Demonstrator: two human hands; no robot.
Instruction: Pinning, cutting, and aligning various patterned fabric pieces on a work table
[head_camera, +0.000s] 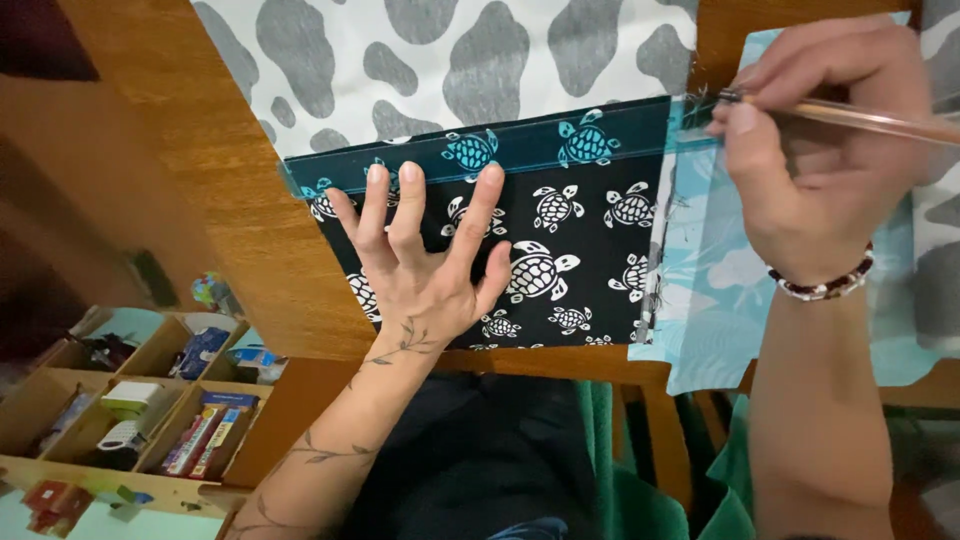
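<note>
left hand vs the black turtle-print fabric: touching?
Touching. The head view shows the left hand lying flat, fingers spread, directly on the black turtle-print fabric, with no gap visible under the palm or fingertips.

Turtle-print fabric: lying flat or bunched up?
Flat: the black turtle-print fabric lies spread on the wooden table, pressed by the left hand.

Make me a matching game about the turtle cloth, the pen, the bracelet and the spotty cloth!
Things:
1. turtle fabric
2. pen
3. beaded bracelet
4. grey-spotted white fabric

Places:
A. around the right wrist
B. under the flat left hand
C. at the far side of the wooden table
D. held in the right hand

Pairs: 1-B, 2-D, 3-A, 4-C
</note>
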